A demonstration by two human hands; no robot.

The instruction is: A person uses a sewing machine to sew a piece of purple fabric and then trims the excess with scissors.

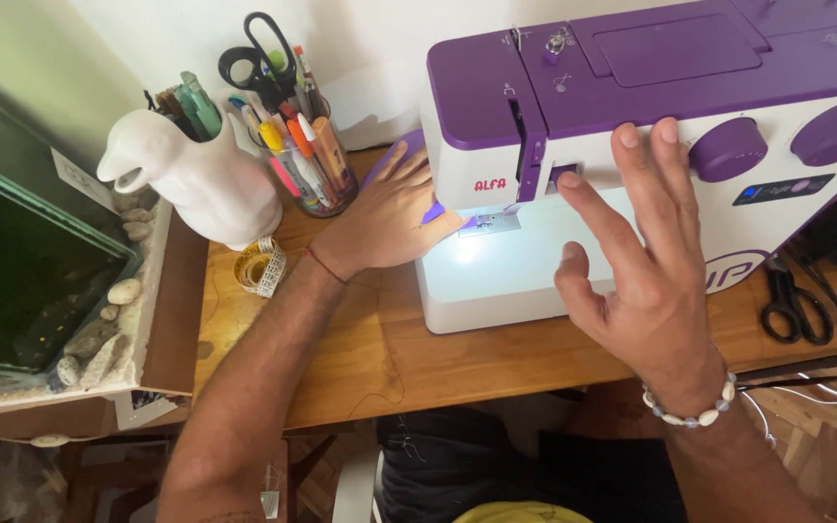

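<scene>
A white and purple sewing machine [651, 107] stands on a wooden desk [341, 358], its lamp lighting the needle plate [489, 223]. My left hand [389, 218] lies flat on a piece of purple fabric [394, 155] at the machine's left side, fingers pressing it down beside the needle. My right hand [641, 261] hovers in front of the machine body, fingers spread, index finger reaching to a small purple button [562, 174]. It holds nothing. A shell bracelet is on my right wrist and a red thread on my left.
A white jug [196, 179] and a clear cup of pens with black scissors [288, 126] stand at the back left. A rolled tape measure [262, 266] lies by the jug. Black scissors [794, 305] lie on the right. A green-framed glass tank [21, 261] sits far left.
</scene>
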